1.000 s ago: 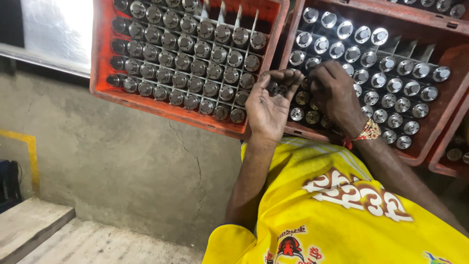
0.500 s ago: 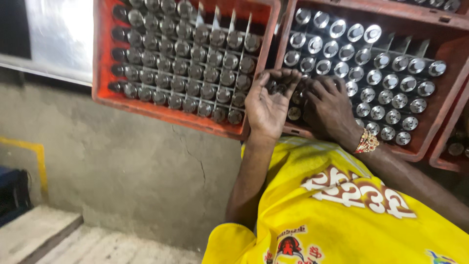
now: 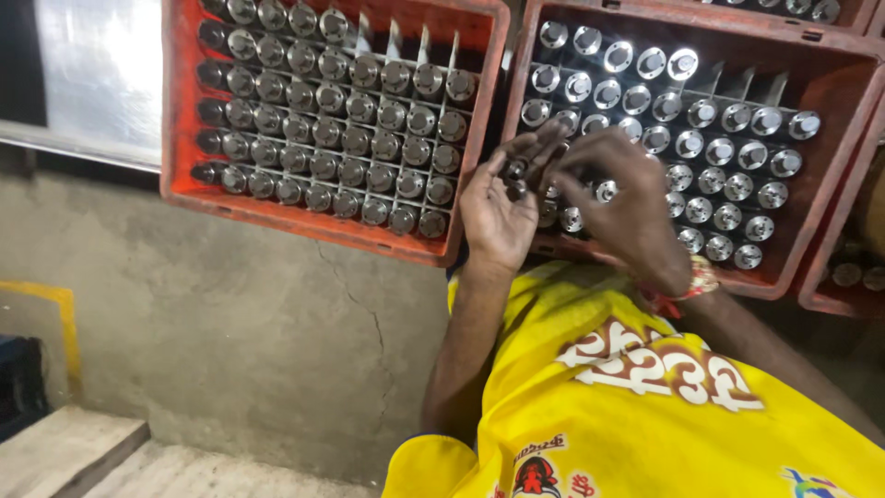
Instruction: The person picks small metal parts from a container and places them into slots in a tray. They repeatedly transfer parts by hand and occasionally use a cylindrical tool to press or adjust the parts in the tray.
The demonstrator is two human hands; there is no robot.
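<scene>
The left hand [image 3: 498, 207] is turned palm up in front of the right crate [image 3: 834, 198], fingers half curled into a cup, with a small dark metal part [image 3: 513, 177] lying on the palm near the fingertips. The right hand [image 3: 622, 198] comes over from the other side, its fingertips pinched together at that same part. From here I cannot quite tell whether they already grip it or only touch it.

To do this bit well, I'd say the cupped palm should stay level and close to the crate, so that anything that slips falls back into the hand or the tray and not onto the concrete floor [image 3: 230, 332]. The pinch wants to be taken on the sides of the part, with a slow turn under the light, since the thing is small and smooth.

The part looks short, round and dark, duller than the pieces racked behind it. Those stand upright in the dividers as rows of shiny silver caps [image 3: 636, 97], with a few cells at the near edge open just behind the hands. A second red crate, the left crate [image 3: 184, 111], sits beside the first, nearly full of greyer caps. A red thread band [image 3: 696, 281] circles the right wrist, above the yellow shirt [image 3: 645, 415].
</scene>
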